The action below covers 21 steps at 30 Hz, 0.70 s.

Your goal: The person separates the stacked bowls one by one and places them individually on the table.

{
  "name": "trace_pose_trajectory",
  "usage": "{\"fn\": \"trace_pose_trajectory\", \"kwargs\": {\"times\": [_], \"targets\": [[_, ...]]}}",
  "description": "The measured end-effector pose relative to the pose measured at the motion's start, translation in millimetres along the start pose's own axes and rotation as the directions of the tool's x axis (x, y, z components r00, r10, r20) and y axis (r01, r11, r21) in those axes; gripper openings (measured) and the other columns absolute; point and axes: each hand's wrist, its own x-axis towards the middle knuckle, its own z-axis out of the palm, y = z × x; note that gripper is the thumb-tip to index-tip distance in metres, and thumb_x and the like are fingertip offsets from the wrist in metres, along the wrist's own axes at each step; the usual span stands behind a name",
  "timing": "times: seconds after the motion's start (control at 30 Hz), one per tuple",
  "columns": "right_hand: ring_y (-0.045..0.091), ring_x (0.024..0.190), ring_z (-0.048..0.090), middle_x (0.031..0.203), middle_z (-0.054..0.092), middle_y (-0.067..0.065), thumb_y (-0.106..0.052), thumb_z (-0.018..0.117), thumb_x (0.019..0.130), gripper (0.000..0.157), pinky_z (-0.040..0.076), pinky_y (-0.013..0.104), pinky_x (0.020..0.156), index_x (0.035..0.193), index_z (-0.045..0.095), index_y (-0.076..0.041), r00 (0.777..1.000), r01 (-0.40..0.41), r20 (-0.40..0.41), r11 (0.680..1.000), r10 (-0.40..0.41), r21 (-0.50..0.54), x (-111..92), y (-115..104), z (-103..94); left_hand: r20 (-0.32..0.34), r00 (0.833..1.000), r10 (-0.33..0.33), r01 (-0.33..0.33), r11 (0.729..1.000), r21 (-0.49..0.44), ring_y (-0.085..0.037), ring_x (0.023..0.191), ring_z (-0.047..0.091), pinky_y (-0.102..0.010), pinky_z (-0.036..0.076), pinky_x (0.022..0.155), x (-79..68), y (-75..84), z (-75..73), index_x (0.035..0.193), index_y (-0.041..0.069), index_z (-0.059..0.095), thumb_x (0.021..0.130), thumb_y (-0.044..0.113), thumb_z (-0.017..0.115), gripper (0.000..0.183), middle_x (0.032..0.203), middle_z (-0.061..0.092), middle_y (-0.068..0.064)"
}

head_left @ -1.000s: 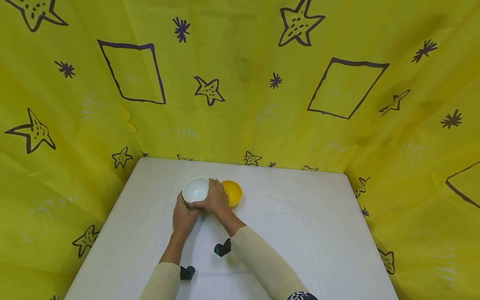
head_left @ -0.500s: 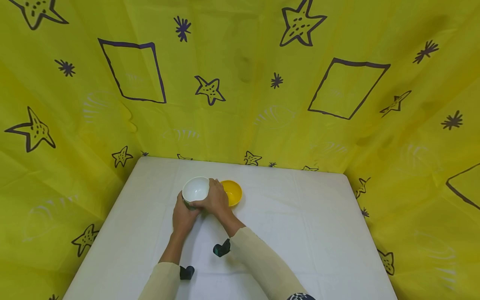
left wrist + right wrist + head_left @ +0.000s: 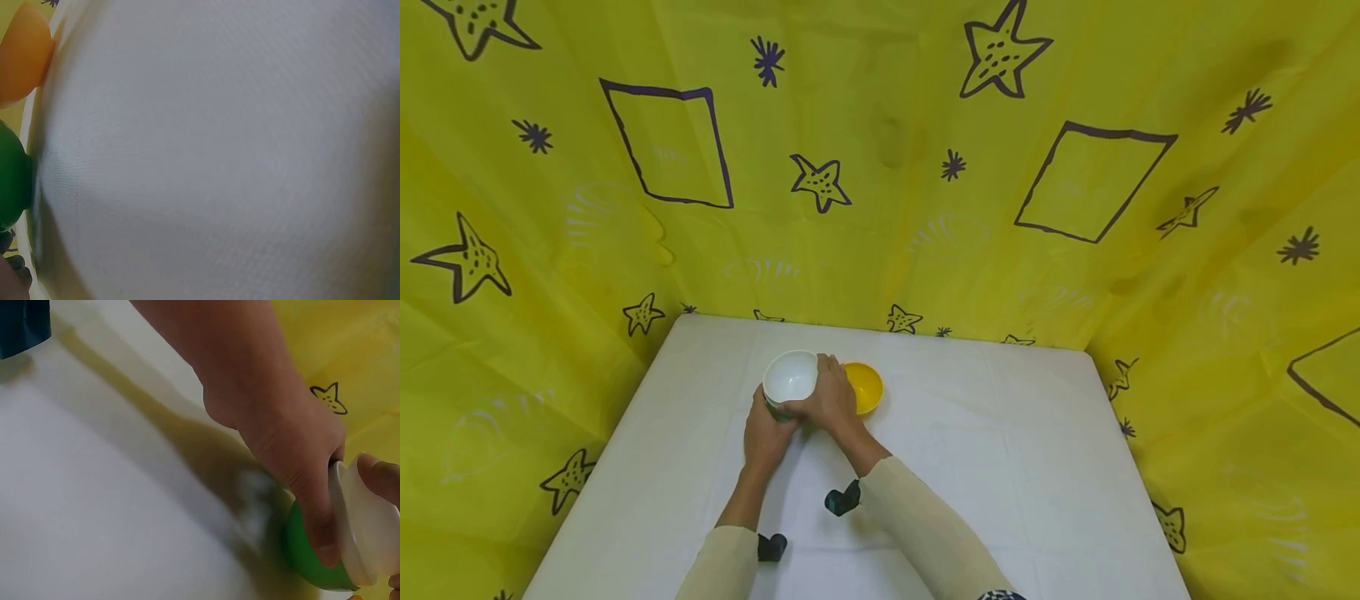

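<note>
A white bowl [image 3: 792, 379] sits above a green bowl [image 3: 306, 550], its lower part inside or against the green one. My left hand [image 3: 767, 433] grips the green bowl from the near left side, with the thumb [image 3: 322, 531] pressed along its outer wall near the rim. From the right, my right hand [image 3: 831, 396] holds the white bowl, fingers over its far right side and thumb at the near edge. A yellow bowl [image 3: 867, 387] stands just right of the right hand, which partly hides it. Most of the green bowl is hidden in the head view.
A white-covered table [image 3: 1000, 467] lies beneath, its back edge against a yellow curtain [image 3: 880, 250] with drawn stars. Dark wrist-worn pieces show beside both sleeves, one of them near the right cuff [image 3: 842, 498].
The white bowl has risen very slightly in the head view. Both hands keep their holds, and the yellow bowl stays in place.
</note>
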Motion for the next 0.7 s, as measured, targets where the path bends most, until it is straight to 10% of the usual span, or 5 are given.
{"fn": "trace_pose_trajectory", "kwargs": {"times": [0.7], "targets": [[0.03,0.132,0.056,0.146,0.057,0.013,-0.054,0.096,0.071,0.107,0.053,0.044,0.105,0.152,0.046,-0.006,0.999,-0.027,-0.037,0.998,0.029,0.062,-2.1,-11.3,-19.1,0.019,1.0,-0.013,0.013,1.0,-0.008,-0.049,0.14,0.047,-0.062,0.04,0.112,-0.2,2.9,-1.4,0.157,-0.006,0.032,0.082,0.021,0.092,0.099,0.153,0.046,-0.032]]}}
